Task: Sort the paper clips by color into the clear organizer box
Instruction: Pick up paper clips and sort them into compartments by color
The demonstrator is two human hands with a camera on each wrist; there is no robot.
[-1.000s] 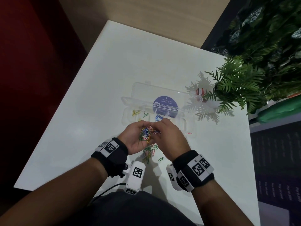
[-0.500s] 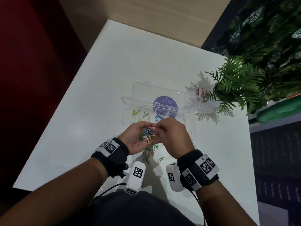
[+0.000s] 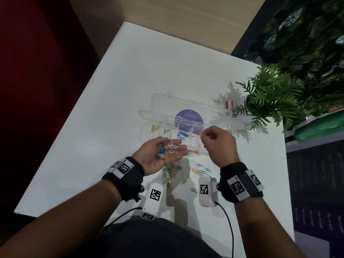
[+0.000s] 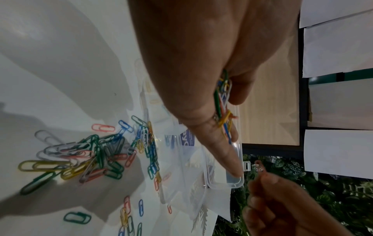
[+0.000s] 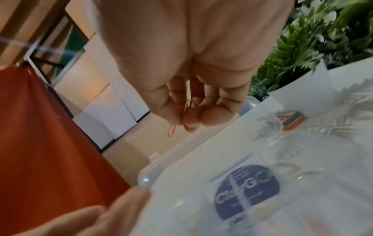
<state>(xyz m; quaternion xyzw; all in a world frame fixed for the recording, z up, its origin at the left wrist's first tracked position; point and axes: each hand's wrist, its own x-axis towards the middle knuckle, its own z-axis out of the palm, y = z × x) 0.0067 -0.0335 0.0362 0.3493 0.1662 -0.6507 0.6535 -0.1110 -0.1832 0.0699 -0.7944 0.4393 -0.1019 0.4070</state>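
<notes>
Head view: the right hand point(image 3: 217, 144) has drawn away from the left hand point(image 3: 158, 157) to mid-frame right, its fingers pinching a pink clip point(image 3: 200, 134) above the organizer box point(image 3: 149, 116) on the counter point(image 3: 130, 81). The left hand lies palm-up, fingers nearly straight, carrying mixed clips point(image 3: 167, 150).
Left wrist view: loose clips point(image 4: 80, 156) lie lower left.
Right wrist view: the pinch is confirmed.

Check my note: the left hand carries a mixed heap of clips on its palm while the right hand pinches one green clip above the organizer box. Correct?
The colour is wrong: the right hand pinches a pink clip, not a green one, as the head view shows. The rest stands: the left hand carries the mixed heap on its palm, and the pinch is above the organizer box.
</notes>
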